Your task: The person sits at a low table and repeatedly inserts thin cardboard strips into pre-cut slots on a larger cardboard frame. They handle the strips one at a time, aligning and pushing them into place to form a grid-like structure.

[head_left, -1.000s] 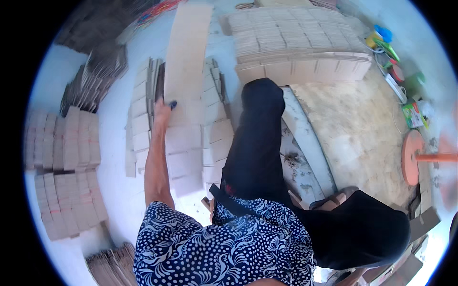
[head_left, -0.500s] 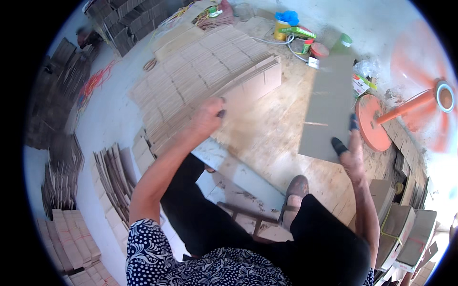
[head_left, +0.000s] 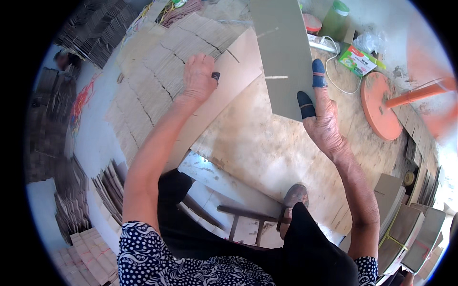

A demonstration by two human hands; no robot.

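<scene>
Right hand grips grey board near orange fan; left hand, grip unclear, touches cardboard stack.

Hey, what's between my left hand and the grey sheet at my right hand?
In the head view, a pale cardboard sheet lies between your left hand and the grey sheet.

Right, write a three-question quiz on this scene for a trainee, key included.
1. True or false: the left hand is nearer the round orange base than the right hand is.
2. How many dark finger covers show on the right hand?
3. What is the left hand at? A, a green jar; B, the cardboard stack; C, a shoe.

Key: 1 False; 2 Two, on thumb and index finger; 3 B.
</scene>
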